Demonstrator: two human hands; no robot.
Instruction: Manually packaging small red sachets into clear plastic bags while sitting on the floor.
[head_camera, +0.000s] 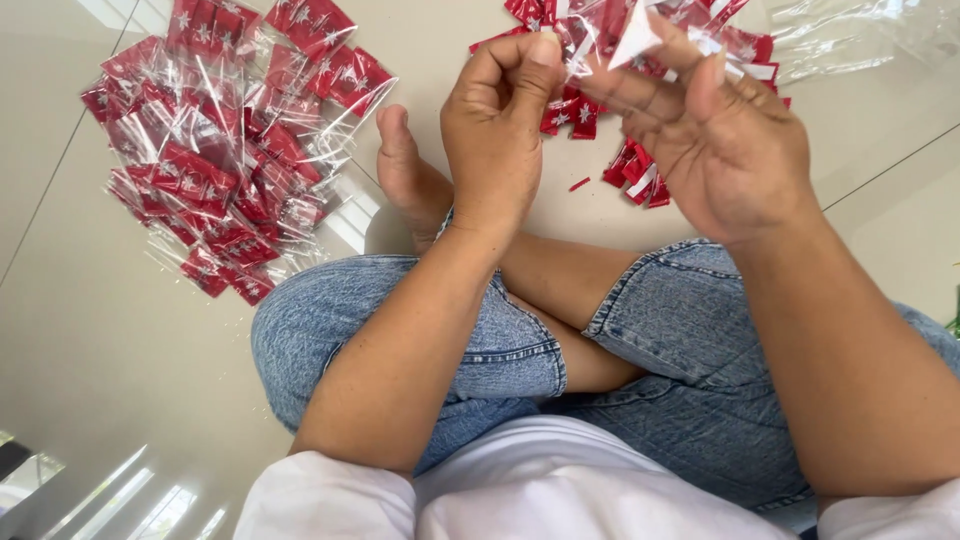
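1. Head view, general position: the person sits cross-legged on a pale tiled floor, wearing cuffed blue jeans and a white top. Both forearms rise from 6 o'clock toward the 12 o'clock edge, so the hands work directly under the camera.

2. Left hand: located just left of 12 o'clock. Fingers are curled, and the thumb presses toward the fingertips in a pinch on the edge of a small clear plastic sleeve. The pinch appears to serve to hold one film edge steady.

3. Right hand: located at about 1 o'clock, palm facing the camera. Fingers are partly extended and spread, with the tips meeting the same sleeve from the other side. This grip looks suited to parting or steadying the thin film between both hands.

4. Worked item: the clear sleeve sits between the two sets of fingertips, at 12 o'clock, raised above the floor. Whether it has anything inside cannot be determined.

5. Left stock: a heap of bagged red packets with white star marks lies at 10 o'clock, well apart from the hands.

6. Right stock: loose red packets lie under and beyond the hands at 12 to 1 o'clock, within short reach. Spare clear film bags lie at 1 o'clock.

7. A bare foot rests on the floor beside the left wrist.
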